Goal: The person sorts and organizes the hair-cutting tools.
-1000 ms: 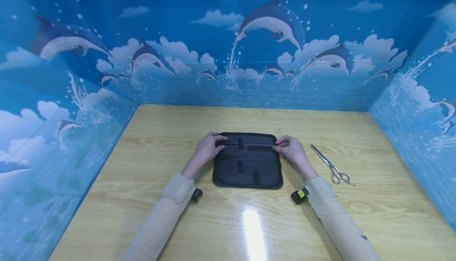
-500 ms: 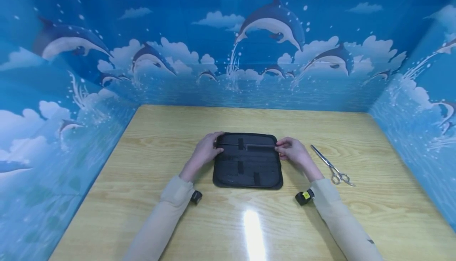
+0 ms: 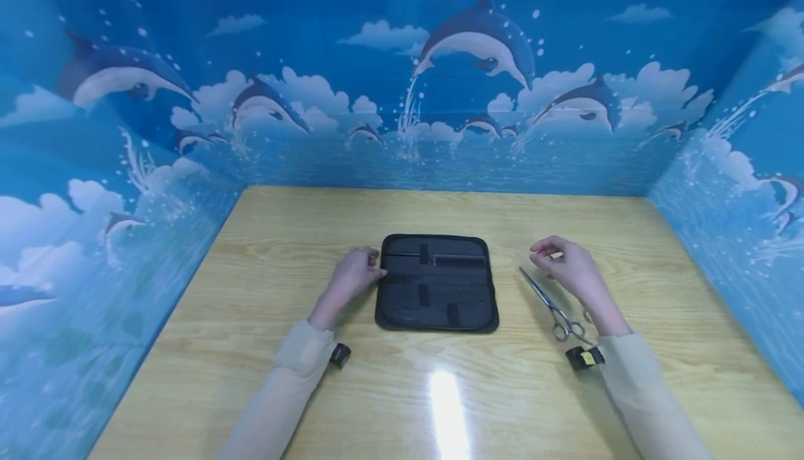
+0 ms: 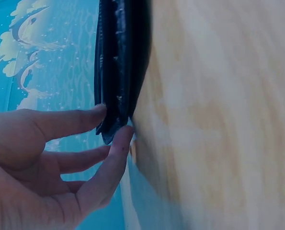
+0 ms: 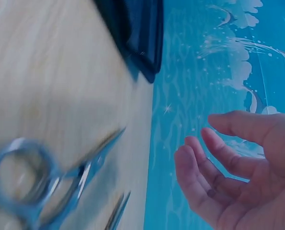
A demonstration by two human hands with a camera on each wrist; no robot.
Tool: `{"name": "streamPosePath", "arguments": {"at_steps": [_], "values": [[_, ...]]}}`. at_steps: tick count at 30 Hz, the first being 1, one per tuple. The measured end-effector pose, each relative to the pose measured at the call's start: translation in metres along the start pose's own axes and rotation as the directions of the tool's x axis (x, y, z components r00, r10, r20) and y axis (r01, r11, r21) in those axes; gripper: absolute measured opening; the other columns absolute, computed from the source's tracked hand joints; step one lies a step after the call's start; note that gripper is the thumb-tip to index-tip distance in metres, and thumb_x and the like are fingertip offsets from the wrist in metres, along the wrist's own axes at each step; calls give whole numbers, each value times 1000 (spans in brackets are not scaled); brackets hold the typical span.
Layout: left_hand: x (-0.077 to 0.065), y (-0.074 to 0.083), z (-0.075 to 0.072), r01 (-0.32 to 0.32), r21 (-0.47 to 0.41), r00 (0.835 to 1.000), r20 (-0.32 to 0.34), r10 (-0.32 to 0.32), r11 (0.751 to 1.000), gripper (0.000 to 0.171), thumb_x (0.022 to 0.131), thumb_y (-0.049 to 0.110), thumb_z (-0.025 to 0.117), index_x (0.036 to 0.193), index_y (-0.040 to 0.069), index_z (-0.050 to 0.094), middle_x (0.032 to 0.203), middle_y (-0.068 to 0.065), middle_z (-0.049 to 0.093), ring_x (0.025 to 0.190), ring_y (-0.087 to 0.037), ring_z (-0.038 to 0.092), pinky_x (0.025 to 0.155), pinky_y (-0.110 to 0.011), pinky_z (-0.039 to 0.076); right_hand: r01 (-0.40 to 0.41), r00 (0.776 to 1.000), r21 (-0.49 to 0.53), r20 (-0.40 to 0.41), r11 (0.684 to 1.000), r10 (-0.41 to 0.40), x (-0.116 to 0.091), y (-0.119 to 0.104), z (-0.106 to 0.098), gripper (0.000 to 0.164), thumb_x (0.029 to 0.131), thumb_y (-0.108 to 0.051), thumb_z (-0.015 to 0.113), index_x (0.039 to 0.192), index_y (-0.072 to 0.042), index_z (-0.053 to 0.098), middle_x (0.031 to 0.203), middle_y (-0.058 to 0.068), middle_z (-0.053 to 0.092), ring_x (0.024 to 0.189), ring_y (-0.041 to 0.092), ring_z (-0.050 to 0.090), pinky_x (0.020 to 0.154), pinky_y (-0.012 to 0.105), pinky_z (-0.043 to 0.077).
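A black zip-edged case [image 3: 437,313] lies flat on the table, with elastic loops across its dark inner face. A dark tail comb [image 3: 460,262] lies along its upper part, the thin handle passing under a loop. My left hand [image 3: 350,275] is by the case's left edge; in the left wrist view its finger and thumb tips are right at the case's end, fingers loosely bent. My right hand [image 3: 567,264] hovers away from the case with relaxed fingers and holds nothing. Below it lie silver scissors [image 3: 548,301] and a second pair [image 5: 116,213], mostly hidden by the hand.
The case and scissors rest on a pale wood-grain table [image 3: 283,223]. Blue dolphin-printed sheeting [image 3: 402,160] closes off the back and both sides. A bright light reflection [image 3: 447,404] shows near the front.
My right hand has left the case's right edge and moved right, uncovering one pair of scissors and covering most of the other. My left hand has slid slightly left off the case.
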State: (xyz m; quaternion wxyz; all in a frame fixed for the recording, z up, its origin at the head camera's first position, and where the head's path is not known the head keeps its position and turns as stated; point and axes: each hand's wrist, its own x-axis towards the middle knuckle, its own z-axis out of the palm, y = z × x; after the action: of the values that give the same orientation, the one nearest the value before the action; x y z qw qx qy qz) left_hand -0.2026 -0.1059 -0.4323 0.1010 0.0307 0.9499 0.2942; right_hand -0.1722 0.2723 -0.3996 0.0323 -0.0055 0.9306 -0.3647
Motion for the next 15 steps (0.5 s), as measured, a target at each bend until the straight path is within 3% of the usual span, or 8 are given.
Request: {"name": "streamPosePath", "arguments": {"at_steps": [6, 9, 15], "values": [[1, 2, 1, 31, 9, 999, 32, -31, 999, 51, 93, 23, 75, 137, 2, 60, 117, -13, 68, 106, -28, 63, 95, -43, 53, 77, 997, -175, -10, 982, -80, -17, 13, -1, 25, 94, -14, 70, 112, 3, 67, 104, 21, 72, 90, 38, 70, 82, 55, 54], [1, 3, 2, 46, -4, 998, 34, -46, 999, 53, 93, 22, 75, 139, 2, 58, 119, -12, 67, 108, -28, 63, 95, -43, 52, 90, 996, -235, -3, 968, -93, -23, 20, 0, 25, 91, -14, 73, 109, 2, 68, 100, 19, 72, 87, 36, 69, 80, 55, 52], [0, 4, 3, 66, -35, 997, 30, -65, 997, 53, 92, 18, 76, 139, 3, 57, 119, -12, 68, 108, -28, 64, 96, -43, 53, 57, 997, -369, 68, 928, -34, -30, 28, 3, 30, 88, -23, 77, 103, 1, 69, 97, 17, 72, 86, 35, 67, 74, 50, 54]]}}
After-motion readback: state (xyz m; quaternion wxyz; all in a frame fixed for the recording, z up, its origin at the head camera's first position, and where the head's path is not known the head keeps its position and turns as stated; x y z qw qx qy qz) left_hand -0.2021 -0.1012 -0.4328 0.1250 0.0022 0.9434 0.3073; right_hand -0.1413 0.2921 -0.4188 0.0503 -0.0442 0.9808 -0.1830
